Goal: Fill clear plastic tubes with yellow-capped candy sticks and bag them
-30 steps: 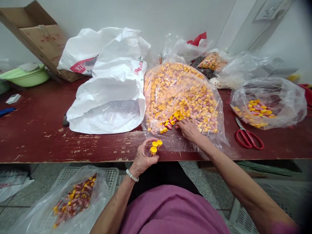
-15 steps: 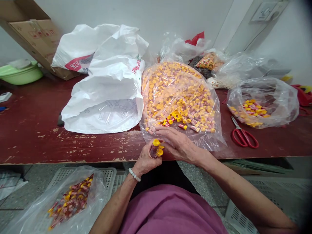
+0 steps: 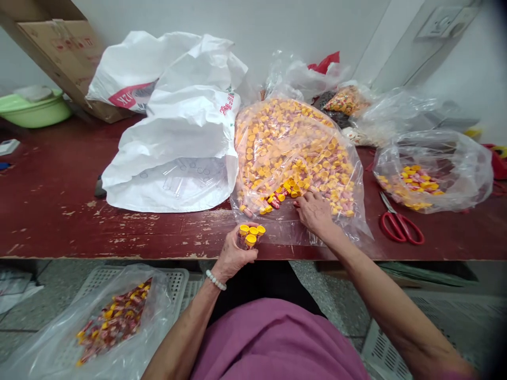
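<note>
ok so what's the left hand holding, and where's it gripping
The left hand holds a small bunch of yellow-capped tubes, wrapped around their bodies, with the caps sticking out above the fingers.

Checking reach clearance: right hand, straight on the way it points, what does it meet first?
The loose yellow-capped tubes lying in the clear plastic bag, just ahead of the right hand; depth is unclear, so it may already touch them.

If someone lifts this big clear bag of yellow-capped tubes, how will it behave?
It will probably sag and feel floppy: the clear plastic bag is thin and creased, and the loose yellow-capped tubes inside lie spread out. It may feel fairly heavy, since it holds very many. Tubes could slide out near the right hand.
</note>
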### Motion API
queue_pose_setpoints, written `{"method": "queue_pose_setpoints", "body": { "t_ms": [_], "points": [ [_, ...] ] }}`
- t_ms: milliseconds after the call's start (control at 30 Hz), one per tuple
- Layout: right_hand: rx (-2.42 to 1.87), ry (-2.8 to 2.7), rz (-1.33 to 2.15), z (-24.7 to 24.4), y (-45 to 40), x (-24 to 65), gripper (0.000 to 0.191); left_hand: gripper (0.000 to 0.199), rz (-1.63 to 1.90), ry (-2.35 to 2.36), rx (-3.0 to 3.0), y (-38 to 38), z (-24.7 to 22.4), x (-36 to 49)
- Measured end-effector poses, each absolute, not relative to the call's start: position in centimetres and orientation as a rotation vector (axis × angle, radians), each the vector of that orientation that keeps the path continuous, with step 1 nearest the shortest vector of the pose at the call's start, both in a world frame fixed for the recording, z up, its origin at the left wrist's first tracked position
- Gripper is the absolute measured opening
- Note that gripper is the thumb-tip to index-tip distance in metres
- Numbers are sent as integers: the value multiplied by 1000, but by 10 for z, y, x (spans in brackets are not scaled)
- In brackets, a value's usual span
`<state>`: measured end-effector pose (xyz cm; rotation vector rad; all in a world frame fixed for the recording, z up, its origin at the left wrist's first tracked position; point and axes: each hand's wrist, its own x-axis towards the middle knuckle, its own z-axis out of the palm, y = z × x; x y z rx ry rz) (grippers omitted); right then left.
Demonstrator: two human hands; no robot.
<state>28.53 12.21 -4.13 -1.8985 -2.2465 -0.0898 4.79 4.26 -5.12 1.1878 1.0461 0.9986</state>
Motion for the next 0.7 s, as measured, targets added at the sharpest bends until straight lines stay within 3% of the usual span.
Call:
{"method": "queue_pose_setpoints", "body": {
  "t_ms": [133,300,400,567,700],
  "points": [
    [-1933,-2227,-32,-49,121,288,26,55,973,1052,1163,42,-54,45],
    [-1163,-2144,514,-3,79,242,18,54,969,1068,1261,46,-52,54],
    [-875,-2275,586,20,61,221,14,47,972,1058,1391,48,-48,59],
    [-812,-2378,639,22,59,214,14,34,949,1095,1550,46,-42,64],
    [-856,-2221,622,21,60,218,21,45,970,1103,1505,42,-41,63]
  ]
}}
